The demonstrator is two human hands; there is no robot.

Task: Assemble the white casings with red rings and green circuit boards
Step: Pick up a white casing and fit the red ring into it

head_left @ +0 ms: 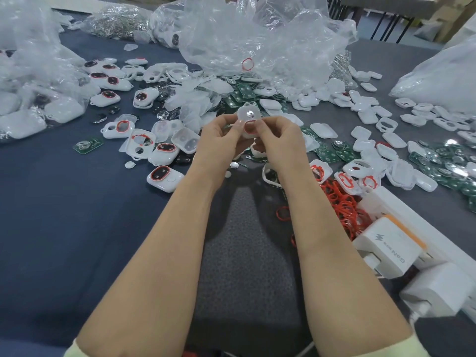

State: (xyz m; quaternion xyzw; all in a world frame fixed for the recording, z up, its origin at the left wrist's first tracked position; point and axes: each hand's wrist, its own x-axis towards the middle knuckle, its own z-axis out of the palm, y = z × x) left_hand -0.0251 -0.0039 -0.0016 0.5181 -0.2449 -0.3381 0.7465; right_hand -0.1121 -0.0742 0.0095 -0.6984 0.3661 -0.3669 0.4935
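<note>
Both hands meet above the table's middle and grip one white casing [247, 117]. A shiny round part shows in its upper half and a red ring in its lower half. My left hand [221, 140] holds its left side, my right hand [277, 139] its right side, thumbs pressing on the ring end. Loose red rings [340, 202] lie heaped at the right. Green circuit boards [239, 95] lie beyond the hands, with more green boards [443, 161] at the far right. Finished-looking casings with red rings [163, 177] lie to the left.
Crumpled clear plastic bags [257, 39] fill the back and a plastic bag [33, 81] sits at the left. White casing halves [368, 117] are scattered at the right. White chargers on a power strip [391, 246] sit at the near right. A single green board [87, 145] lies at the left.
</note>
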